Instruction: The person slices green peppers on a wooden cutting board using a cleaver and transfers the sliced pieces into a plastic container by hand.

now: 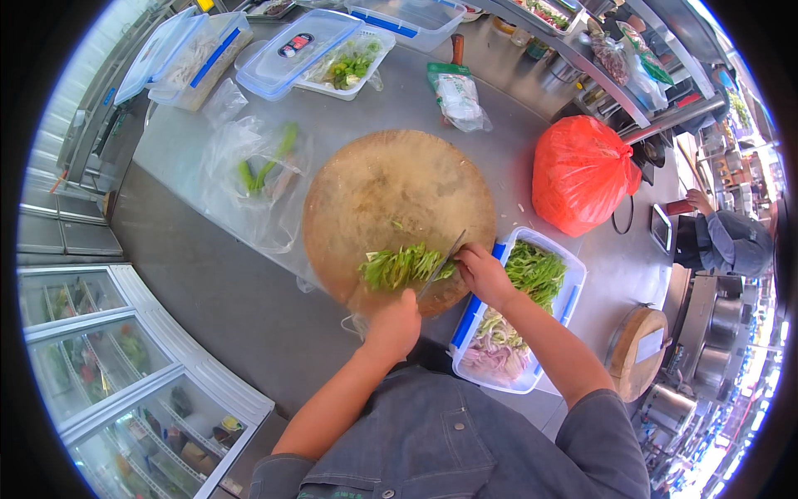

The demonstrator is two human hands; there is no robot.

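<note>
A round wooden chopping board (399,187) lies on the steel table. Cut leafy greens (402,265) are heaped near its lower edge. My left hand (393,324) is closed around a knife (442,263), whose handle is hidden in the fist; the blade slants up to the right at the right end of the heap. Just right of the blade, my right hand (483,271) has its fingertips bent on the end of the greens, mostly hidden by the fingers. Beneath my right forearm stands a plastic container (580,268) with shredded greens (536,271) and pale pinkish shreds (495,355).
A clear plastic bag (249,212) with green stalks is left of the board. A tied red bag (580,174) stands to the right, lidded containers (268,62) at the back. A second round board (629,349) is at lower right. Another person (735,240) stands far right.
</note>
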